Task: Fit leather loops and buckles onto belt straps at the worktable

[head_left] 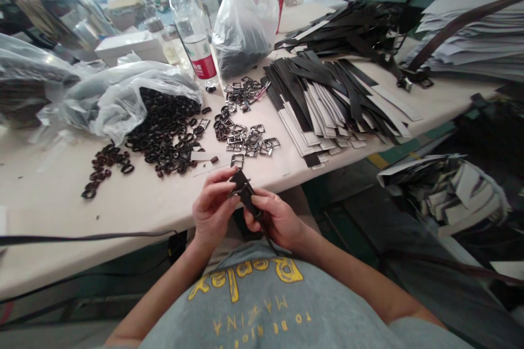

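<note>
Between my two hands, at the front edge of the table, is a dark belt strap (248, 196). What looks like a metal buckle crosses it near its upper end, partly covered by fingers. My left hand (213, 206) is closed, pinching the upper end by the buckle. Lower down, my right hand (277, 219) is closed around the strap, and the rest of it trails toward my shirt. Just beyond my fingers lies a loose metal buckle (237, 161). More buckles (249, 140) form a small pile behind it.
Many dark belt loops (164, 139) spill from a plastic bag (123, 95) at left. A water bottle (198, 46) and a filled plastic bag (244, 22) stand behind. Cut black strips (323, 98) are heaped at right. A long dark strap (82, 238) crosses the table's left front.
</note>
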Available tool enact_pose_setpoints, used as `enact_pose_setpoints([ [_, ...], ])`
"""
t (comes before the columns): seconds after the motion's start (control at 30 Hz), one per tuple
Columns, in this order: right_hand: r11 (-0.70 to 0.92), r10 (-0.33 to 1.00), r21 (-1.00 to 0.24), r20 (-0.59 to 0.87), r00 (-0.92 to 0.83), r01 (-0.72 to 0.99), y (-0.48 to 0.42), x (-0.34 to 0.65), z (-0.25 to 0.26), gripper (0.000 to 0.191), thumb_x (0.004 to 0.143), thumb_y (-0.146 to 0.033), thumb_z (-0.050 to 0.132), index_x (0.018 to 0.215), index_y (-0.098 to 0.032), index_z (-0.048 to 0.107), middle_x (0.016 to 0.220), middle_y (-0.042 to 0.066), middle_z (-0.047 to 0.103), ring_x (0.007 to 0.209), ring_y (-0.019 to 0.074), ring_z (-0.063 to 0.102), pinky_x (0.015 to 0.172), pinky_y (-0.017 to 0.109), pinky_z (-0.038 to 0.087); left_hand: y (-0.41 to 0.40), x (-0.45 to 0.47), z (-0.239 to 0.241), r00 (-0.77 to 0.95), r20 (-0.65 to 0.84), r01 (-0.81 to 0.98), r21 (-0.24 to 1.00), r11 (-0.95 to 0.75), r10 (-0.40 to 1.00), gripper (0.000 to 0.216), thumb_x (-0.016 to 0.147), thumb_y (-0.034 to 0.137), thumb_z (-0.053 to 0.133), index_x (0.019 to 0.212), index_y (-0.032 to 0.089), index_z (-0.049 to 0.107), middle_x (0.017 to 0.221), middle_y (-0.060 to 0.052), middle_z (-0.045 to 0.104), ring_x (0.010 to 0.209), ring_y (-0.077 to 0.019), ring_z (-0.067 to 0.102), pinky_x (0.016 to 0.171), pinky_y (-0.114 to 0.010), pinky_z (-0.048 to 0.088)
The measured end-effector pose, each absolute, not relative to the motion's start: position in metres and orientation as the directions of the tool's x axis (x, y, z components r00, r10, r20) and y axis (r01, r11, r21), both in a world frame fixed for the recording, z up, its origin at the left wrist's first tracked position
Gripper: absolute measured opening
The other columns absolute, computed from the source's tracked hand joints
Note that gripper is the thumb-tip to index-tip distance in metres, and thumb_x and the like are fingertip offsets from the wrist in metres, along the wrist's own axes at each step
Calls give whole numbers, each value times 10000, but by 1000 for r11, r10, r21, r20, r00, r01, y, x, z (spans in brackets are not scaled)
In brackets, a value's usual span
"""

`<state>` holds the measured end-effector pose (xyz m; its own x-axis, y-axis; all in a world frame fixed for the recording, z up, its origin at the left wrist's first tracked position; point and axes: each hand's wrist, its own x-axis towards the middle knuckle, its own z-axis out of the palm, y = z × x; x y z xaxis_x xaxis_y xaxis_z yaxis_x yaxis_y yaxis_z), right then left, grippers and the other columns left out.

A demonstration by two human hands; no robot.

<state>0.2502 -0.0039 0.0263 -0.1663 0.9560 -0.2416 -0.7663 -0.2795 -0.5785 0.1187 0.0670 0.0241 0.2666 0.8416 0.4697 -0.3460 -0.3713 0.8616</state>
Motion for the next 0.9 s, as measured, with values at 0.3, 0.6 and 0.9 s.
enact_pose_setpoints([
  [0.3,-83,996,-967,-86,3,-243,-12,277,43,242,907,-373,608,956,-159,711,730,0,661,596,92,587,562,201,521,63,103,13,748,-258,-72,884,461,612,551,917,630,519,1178,161,642,904,-94,719,788,-191,693,656,-269,550],
  [0.6,-48,999,-996,-46,20,78,-18,271,37,198,938,-255,527,923,-174,707,797,-1,679,635,111,633,601,219,552,56,110,32,546,-334,-182,848,497,769,465,663,306,878,1097,210,743,745,16,713,577,-89,607,565,-191,497],
  [0.9,-71,998,-990,-70,6,122,-10,269,35,97,859,-222,614,802,-169,673,685,-26,638,623,116,592,566,209,480,57,111,24,421,-295,-221,884,412,858,236,592,243,901,768,186,755,733,11,744,606,-117,641,613,-226,550],
])
